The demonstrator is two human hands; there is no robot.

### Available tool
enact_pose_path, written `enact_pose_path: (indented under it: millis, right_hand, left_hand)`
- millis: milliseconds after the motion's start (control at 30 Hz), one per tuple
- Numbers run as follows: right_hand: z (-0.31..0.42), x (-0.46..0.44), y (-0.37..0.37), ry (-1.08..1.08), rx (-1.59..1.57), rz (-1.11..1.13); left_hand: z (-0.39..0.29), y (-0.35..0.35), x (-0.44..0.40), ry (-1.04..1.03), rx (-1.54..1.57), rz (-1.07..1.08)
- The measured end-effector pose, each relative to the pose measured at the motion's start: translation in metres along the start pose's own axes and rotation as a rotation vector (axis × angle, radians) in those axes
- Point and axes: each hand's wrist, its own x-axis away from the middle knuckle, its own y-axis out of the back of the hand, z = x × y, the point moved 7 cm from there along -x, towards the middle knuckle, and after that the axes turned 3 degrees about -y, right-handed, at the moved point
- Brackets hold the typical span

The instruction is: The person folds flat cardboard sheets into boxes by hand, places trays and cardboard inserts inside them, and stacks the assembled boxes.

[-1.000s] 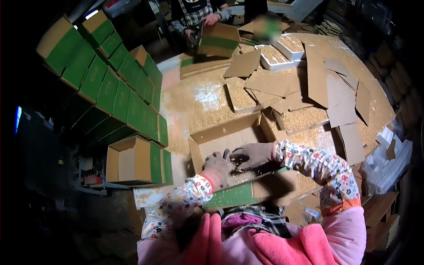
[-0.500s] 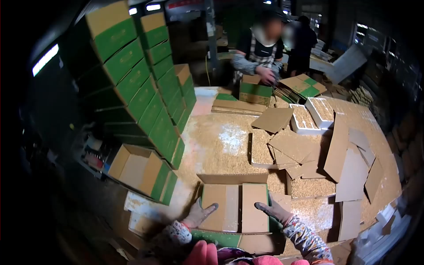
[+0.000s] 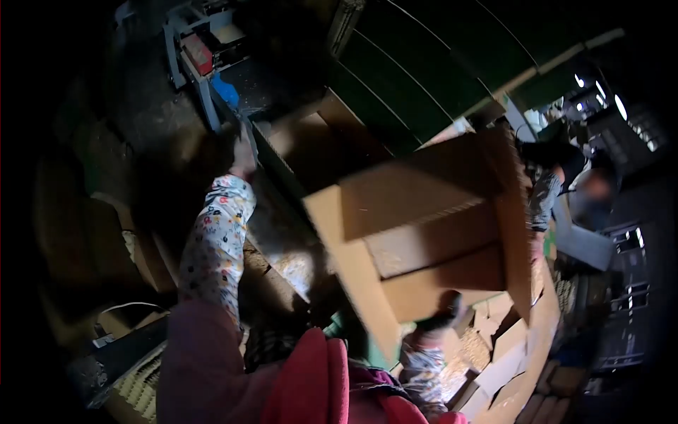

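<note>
A cardboard box (image 3: 438, 247) with raised flaps is tilted up in front of me. My right hand (image 3: 446, 318) grips its lower edge, the dark thumb over the rim and the other fingers hidden. My left hand (image 3: 244, 152) is stretched out to the upper left, beside the outer edge of another open box (image 3: 304, 145) that lies in shadow. The left fingers are dim and blurred, so their hold cannot be made out.
Stacked green boxes (image 3: 409, 63) rise behind the tilted box. Loose cardboard pieces (image 3: 505, 364) lie on the table at the lower right. A co-worker's sleeve (image 3: 544, 198) shows at the right. A metal frame with a red item (image 3: 198, 54) stands at the upper left.
The view has swung left and tilted. The box between my hands has been raised off the table. My left hand has left its side and moved out to the other open box.
</note>
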Motion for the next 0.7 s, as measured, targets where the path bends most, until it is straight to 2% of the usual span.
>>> enact_pose_path:
  millis: [33, 67, 100, 133, 167, 200, 233, 267, 300, 333, 367, 400, 467, 500, 533, 567, 600, 667, 700]
  right_hand:
    - [-0.012, -0.003, -0.041, 0.008, -0.044, 0.245]
    - [-0.022, -0.004, -0.088, 0.074, -0.058, 0.453]
    - [-0.052, -0.008, -0.124, -0.111, -0.087, 0.378]
    - [-0.077, -0.009, -0.158, -0.313, -0.111, 0.285]
    - [-0.08, -0.005, -0.199, -0.525, -0.084, 0.341]
    - [-0.094, -0.023, -0.215, -0.155, 0.113, 0.578]
    - [-0.106, -0.033, -0.226, 0.256, 0.245, 0.705]
    - [-0.113, -0.036, -0.225, -0.066, 0.046, 0.798]
    - [-0.118, -0.035, -0.222, -0.399, -0.141, 0.805]
    - [-0.131, -0.031, -0.197, -0.64, -0.11, 0.657]
    - [-0.142, -0.025, -0.169, -0.871, -0.108, 0.469]
    - [-0.145, -0.024, -0.113, -0.716, -0.021, 0.483]
    - [-0.12, -0.02, -0.016, -0.47, 0.319, 0.405]
    - [-0.12, -0.022, 0.058, -0.346, 0.585, 0.205]
    - [-0.105, -0.022, 0.127, -0.089, 0.875, 0.083]
    - [-0.094, -0.019, 0.195, -0.148, 0.932, -0.099]
    - [-0.084, -0.015, 0.255, -0.089, 1.018, -0.221]
    - [-0.079, -0.013, 0.356, -0.108, 1.141, -0.487]
    - [-0.084, -0.013, 0.39, -0.207, 1.191, -0.557]
  left_hand:
    - [0.038, 0.017, -0.012, -0.271, -0.34, 0.154]
    - [0.049, 0.021, -0.021, -0.31, -0.192, 0.073]
    - [0.06, 0.024, -0.029, -0.359, -0.048, -0.001]
    - [0.056, 0.023, -0.027, -0.23, 0.151, -0.098]
    - [0.057, 0.026, -0.013, -0.084, 0.336, -0.188]
    - [0.058, 0.024, 0.002, 0.062, 0.508, -0.276]
    - [0.052, 0.026, 0.011, 0.053, 0.333, -0.315]
    - [0.012, 0.016, 0.033, 0.11, -0.129, -0.299]
    - [-0.031, 0.005, 0.056, 0.206, -0.764, -0.253]
    - [-0.073, -0.006, 0.078, 0.286, -1.22, -0.216]
    - [0.02, 0.051, 0.048, 0.017, -0.67, -0.433]
    - [0.077, 0.087, 0.065, -0.058, -0.135, -0.46]
    - [0.132, 0.093, 0.127, 0.208, 0.105, -0.251]
    - [0.132, 0.06, 0.177, 0.366, -0.065, 0.017]
    - [0.128, 0.026, 0.232, 0.46, -0.256, 0.325]
    - [0.099, -0.029, 0.276, 0.436, -0.481, 0.647]
    - [0.074, -0.069, 0.318, 0.368, -0.708, 0.941]
    - [0.055, -0.136, 0.347, -0.053, -0.737, 1.092]
    - [0.062, -0.163, 0.358, -0.066, -0.791, 1.06]
